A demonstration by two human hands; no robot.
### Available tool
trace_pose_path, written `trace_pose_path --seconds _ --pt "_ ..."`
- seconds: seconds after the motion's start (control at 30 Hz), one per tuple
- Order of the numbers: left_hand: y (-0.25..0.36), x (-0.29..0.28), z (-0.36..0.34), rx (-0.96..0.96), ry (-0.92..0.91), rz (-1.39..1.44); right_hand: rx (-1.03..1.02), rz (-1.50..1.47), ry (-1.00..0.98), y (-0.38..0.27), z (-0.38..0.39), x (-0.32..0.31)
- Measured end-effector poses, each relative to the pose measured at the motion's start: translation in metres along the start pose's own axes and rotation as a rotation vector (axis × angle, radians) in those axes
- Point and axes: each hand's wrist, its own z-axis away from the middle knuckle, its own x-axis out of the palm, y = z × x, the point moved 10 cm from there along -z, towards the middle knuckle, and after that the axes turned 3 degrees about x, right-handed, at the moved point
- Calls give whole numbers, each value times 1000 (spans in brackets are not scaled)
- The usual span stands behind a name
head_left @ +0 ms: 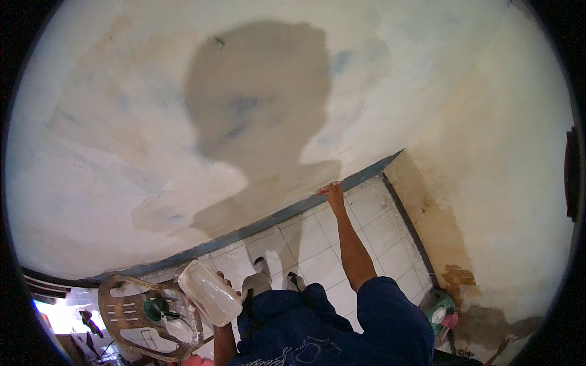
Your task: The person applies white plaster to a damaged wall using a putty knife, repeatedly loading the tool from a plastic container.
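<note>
Clear plastic bottle (209, 291), pale and translucent, sits low in the frame left of centre, tilted with its base toward the upper left, gripped around its lower end by the left hand (227, 291), whose fingers curl shut around it. The right hand (334, 195) is stretched up to the middle of the frame, resting against the wall (122, 122) near its dark blue skirting band (268, 221); whether its fingers pinch anything I cannot tell, as they are too small. A dark blue sleeve (390, 305) covers the right upper arm at the lower right.

Just left of the bottle, in the lower left, stands a brown plastic chair (125, 320) smeared with pale stains, a small green cup (152, 308) on its seat. White floor tiles (311, 244) run below the skirting, and the person's feet (268, 277) stand on them between the two arms. The person's shadow (256, 97) falls large on the patchy wall, upper centre. A green and pink object (441, 310) lies in the lower right corner by the stained side wall (506, 183).
</note>
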Motion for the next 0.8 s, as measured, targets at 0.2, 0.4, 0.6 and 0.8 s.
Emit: trace_pose_path --seconds 0.2,0.4,0.6,0.8 --pt "3 -3 -14 -41 -21 21 229 -54 126 15 -45 7" --pt "14 9 -17 -28 -55 88 51 -282 182 -216 8 13" --pt "5 19 -32 -52 -179 -123 9 -281 314 -216 35 -32" --pt "-1 24 -30 -49 -55 -28 -86 -82 351 -188 -3 -24"
